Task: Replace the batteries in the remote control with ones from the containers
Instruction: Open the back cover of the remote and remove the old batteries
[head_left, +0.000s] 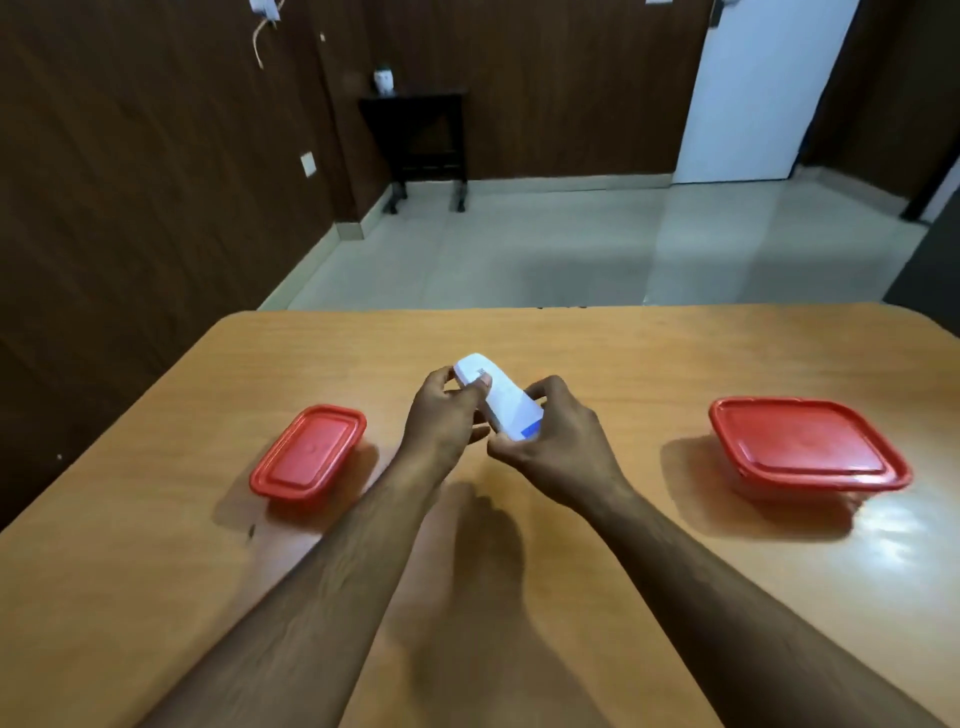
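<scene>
Centrally, smooth white remote (497, 400), hand-held.

We only get one head cam, looking forward and down at the counter (623, 364), pretty close up.

Dim room, glare on table (883, 525), slightly blurred, edges bowed.

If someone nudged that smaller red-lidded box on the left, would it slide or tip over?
The smaller box would probably slide: it looks low and wide, sitting flat on a glossy table. It is likely light plastic, though its contents are hidden under the lid.
</scene>
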